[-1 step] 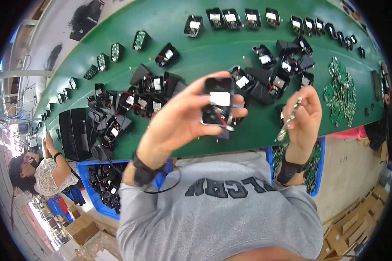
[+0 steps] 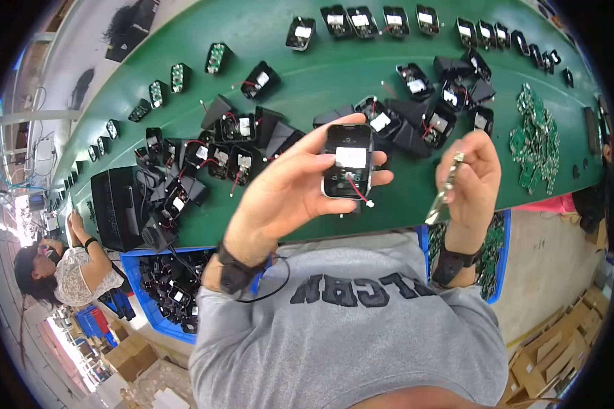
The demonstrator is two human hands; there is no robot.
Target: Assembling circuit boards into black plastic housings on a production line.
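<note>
My left hand (image 2: 286,180) is wrapped round a black plastic housing (image 2: 348,146), its open side turned up. A white label sits inside the housing, and a red wire with a white plug (image 2: 370,203) hangs from its near end. To the right, my right hand (image 2: 476,174) pinches a thin circuit board (image 2: 446,191) seen almost edge-on. The board is apart from the housing. Beyond my hands, similar black housings (image 2: 239,127) lie in loose heaps, several with labels and red wires.
Farther back, rows of housings (image 2: 396,22) line the green table (image 2: 334,75). A pile of green circuit boards (image 2: 535,143) lies at right. Blue bins (image 2: 135,290) stand below the near edge, and a black box (image 2: 112,211) is at left. Another person (image 2: 75,273) sits at far left.
The housing in my left hand has turned slightly and shifted a little to the right, with its wire more visible. My right hand and the board have moved slightly left.
</note>
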